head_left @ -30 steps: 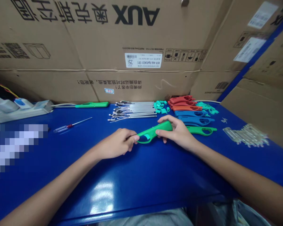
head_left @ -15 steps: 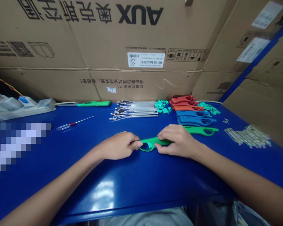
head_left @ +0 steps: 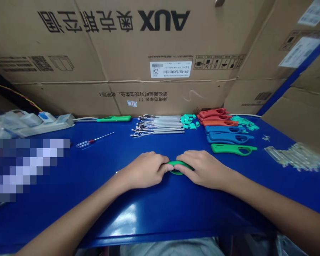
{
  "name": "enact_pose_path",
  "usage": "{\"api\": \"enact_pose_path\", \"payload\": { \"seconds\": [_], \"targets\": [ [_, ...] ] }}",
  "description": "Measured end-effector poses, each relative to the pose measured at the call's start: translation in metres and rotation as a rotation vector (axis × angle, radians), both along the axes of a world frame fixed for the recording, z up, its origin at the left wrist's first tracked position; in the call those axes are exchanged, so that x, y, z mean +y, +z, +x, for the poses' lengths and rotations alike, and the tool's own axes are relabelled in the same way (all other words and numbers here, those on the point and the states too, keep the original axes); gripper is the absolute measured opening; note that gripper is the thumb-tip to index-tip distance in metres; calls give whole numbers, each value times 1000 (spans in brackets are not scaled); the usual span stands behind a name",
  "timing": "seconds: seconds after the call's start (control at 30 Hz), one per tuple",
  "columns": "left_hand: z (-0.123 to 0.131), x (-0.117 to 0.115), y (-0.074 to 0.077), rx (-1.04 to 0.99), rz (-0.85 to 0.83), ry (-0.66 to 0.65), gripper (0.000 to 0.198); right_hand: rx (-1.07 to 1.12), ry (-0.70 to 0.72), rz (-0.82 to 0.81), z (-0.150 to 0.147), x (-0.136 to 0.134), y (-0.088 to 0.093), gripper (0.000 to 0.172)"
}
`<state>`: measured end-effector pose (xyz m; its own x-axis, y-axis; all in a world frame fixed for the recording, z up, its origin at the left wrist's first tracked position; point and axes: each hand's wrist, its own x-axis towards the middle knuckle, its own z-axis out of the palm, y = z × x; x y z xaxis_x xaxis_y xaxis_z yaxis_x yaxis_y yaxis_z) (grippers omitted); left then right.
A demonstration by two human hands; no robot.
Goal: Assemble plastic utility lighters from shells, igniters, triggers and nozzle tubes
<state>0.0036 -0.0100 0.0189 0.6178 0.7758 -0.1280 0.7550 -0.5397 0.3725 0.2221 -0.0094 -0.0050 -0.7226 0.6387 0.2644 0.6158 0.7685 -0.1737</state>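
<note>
Both hands grip a green lighter casing (head_left: 179, 163) above the middle of the blue table. My left hand (head_left: 149, 170) is closed around its left end, thumb pressed near the centre. My right hand (head_left: 204, 167) pinches the right part, its thumb almost meeting the left one. Fingers cover most of the casing, so its trigger opening is largely hidden. A small shiny tip (head_left: 117, 172) shows beside my left wrist; what it belongs to is hidden. Behind my right hand lies another green casing (head_left: 230, 149), with blue casings (head_left: 226, 137) beyond it.
Metal lighter tubes with wires (head_left: 168, 124) lie at the back, beside teal triggers (head_left: 190, 121). Red casings (head_left: 213, 113) are stacked further right. Clear fuel tanks (head_left: 296, 156) lie far right. A screwdriver (head_left: 92, 140), a green lighter (head_left: 117, 118) and a power strip (head_left: 48, 126) are leftward.
My left hand has slid further over the casing and the hands are closer together, hiding the trigger opening. The view has shifted slightly left, and the other green casing is now uncovered.
</note>
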Motion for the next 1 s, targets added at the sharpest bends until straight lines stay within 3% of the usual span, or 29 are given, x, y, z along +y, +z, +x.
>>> {"api": "enact_pose_path", "payload": {
  "seconds": [0.23,0.4,0.53,0.7,0.83,1.0],
  "targets": [
    [-17,16,1,-200,-207,-37,35,20,-77,-69,3,7,1,25],
    [-20,15,0,-167,-78,-86,31,92,-101,-79,6,9,-1,21],
    [-13,7,2,-100,134,-145,29,176,-124,-115,7,9,-2,20],
    [-9,5,-1,40,353,-137,25,95,-90,-114,7,6,6,32],
    [-7,5,-2,109,402,-137,30,58,-14,-113,7,7,8,29],
    [-10,7,0,55,371,-109,29,85,-11,-30,7,9,1,28]
  ]
}}
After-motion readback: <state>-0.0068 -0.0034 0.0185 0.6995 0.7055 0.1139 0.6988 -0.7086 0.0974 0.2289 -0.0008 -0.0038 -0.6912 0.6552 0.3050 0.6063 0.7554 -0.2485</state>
